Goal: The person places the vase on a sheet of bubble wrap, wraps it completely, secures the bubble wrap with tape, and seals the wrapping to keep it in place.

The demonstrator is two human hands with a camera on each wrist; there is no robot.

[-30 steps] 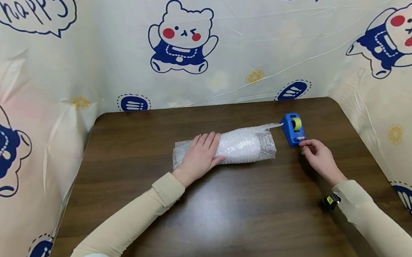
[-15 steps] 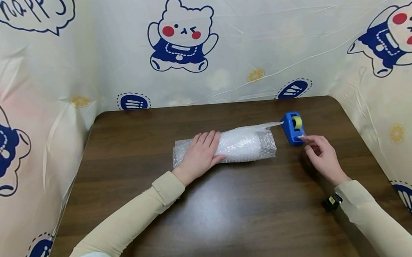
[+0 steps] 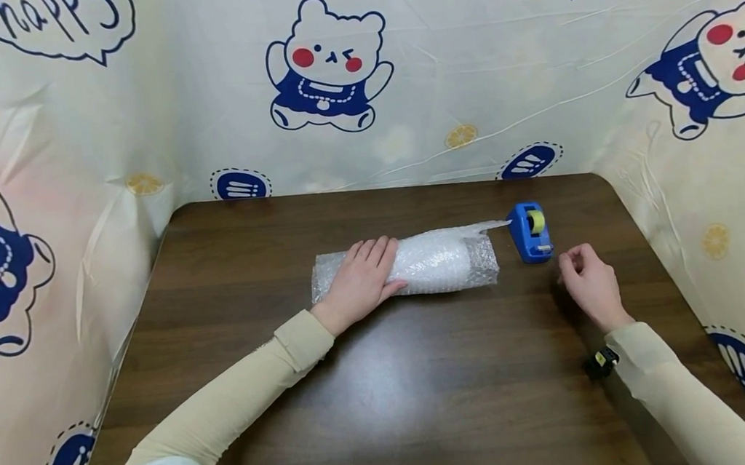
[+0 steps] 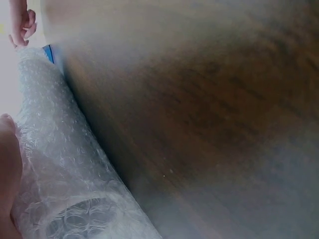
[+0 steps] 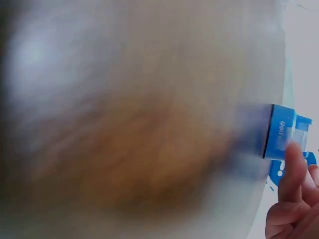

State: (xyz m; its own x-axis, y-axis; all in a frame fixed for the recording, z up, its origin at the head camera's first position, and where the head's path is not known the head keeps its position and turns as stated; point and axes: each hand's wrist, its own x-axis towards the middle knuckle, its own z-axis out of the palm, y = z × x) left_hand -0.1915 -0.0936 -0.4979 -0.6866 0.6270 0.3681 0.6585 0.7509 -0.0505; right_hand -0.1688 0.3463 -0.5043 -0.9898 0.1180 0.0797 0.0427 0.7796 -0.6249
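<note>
A roll of bubble wrap (image 3: 440,262) lies crosswise on the brown table, its loose corner reaching toward the blue tape dispenser (image 3: 523,239). My left hand (image 3: 363,281) rests flat across the roll's left part, fingers over the top and thumb along the near side. In the left wrist view the bubble wrap (image 4: 60,124) stretches away from the hand. Just right of the dispenser is my right hand (image 3: 590,285), apart from it, thumb and index finger pinched together on a bit of clear tape that hardly shows. The dispenser (image 5: 281,132) appears beyond those fingers in the right wrist view.
The wooden table (image 3: 386,399) has rounded far corners. A curtain (image 3: 424,53) printed with bears stands behind it and along both sides. A small black wrist camera (image 3: 601,363) hangs at the right sleeve.
My right hand has left the dispenser's cutting end, moving right and slightly toward me with its fingertips pinched. The left hand and the bubble wrap stay where they were.
</note>
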